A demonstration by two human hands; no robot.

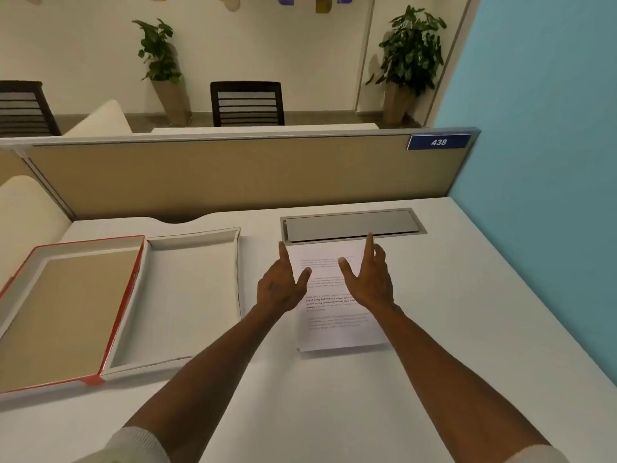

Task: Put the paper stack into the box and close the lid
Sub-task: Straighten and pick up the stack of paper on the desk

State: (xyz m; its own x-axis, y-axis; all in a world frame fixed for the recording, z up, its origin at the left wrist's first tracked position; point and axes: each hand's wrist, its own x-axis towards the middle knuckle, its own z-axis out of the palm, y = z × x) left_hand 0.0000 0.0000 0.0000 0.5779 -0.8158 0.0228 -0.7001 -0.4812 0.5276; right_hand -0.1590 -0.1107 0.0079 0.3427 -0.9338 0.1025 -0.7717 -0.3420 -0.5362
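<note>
A stack of white printed paper point(337, 325) lies flat on the white desk, right of centre. My left hand point(278, 289) hovers over its left edge with fingers spread and holds nothing. Over the right edge my right hand point(370, 279) is likewise open and empty. To the left lies the box, opened flat: a shallow white tray point(187, 295) with nothing inside, hinged to its red-edged lid point(63, 312), which shows a brown inner face.
A grey cable hatch point(350, 225) is set into the desk just beyond the paper. A tan partition point(233, 172) closes the desk's far side and a blue wall point(541, 162) its right side. Chairs and plants stand beyond.
</note>
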